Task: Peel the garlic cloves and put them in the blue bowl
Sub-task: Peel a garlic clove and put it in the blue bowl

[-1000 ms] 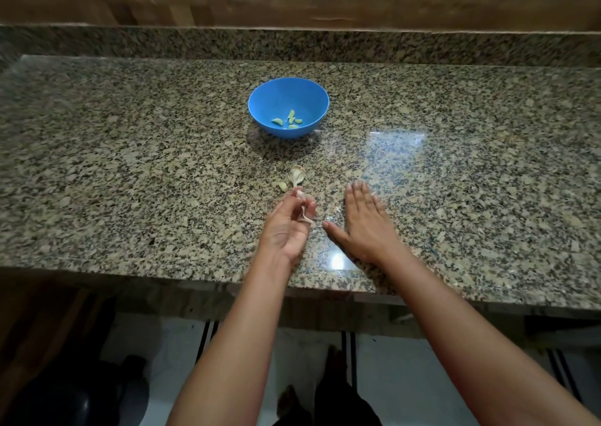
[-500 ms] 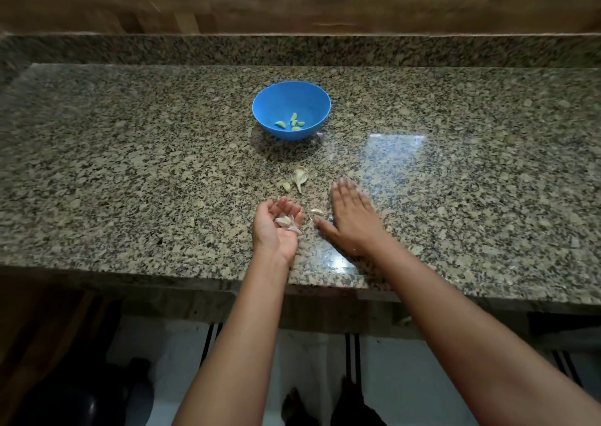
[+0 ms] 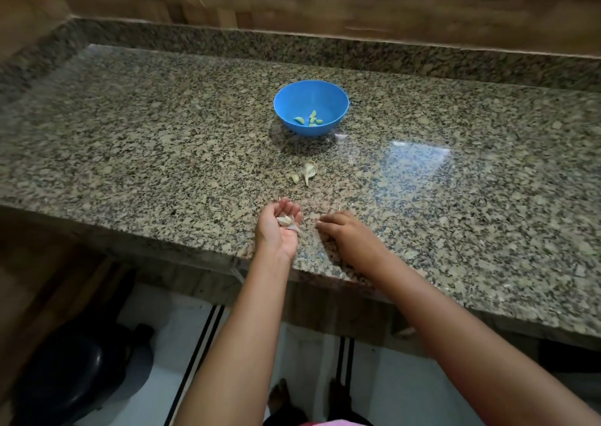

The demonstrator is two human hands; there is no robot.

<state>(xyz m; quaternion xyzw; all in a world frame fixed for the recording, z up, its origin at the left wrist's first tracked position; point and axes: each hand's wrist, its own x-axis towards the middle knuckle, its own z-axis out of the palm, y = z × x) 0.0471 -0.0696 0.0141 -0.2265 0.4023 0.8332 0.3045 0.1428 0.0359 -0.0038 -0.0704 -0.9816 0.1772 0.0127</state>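
The blue bowl [image 3: 328,98] stands mid-counter with several peeled, pale green garlic cloves [image 3: 309,120] in it. Between bowl and hands lie a garlic remnant with its stem [image 3: 309,171] and a small clove [image 3: 295,178]. My left hand [image 3: 279,227] rests palm up near the front edge, cupped around a whitish garlic piece with papery skin [image 3: 285,220]. My right hand [image 3: 343,228] is beside it, palm down, fingers curled with the tips on the counter. Whether those fingertips pinch anything is hidden.
The granite counter [image 3: 162,152] has a raised granite lip and a wooden wall behind it. Its front edge runs just under my wrists. Below are a pale floor, my feet [image 3: 283,396] and a dark round object [image 3: 71,367] at lower left.
My left hand turned palm up with the garlic piece in it. My right hand went from flat with straight fingers to curled, drawing back toward the left hand. The camera view shifted and tilted.
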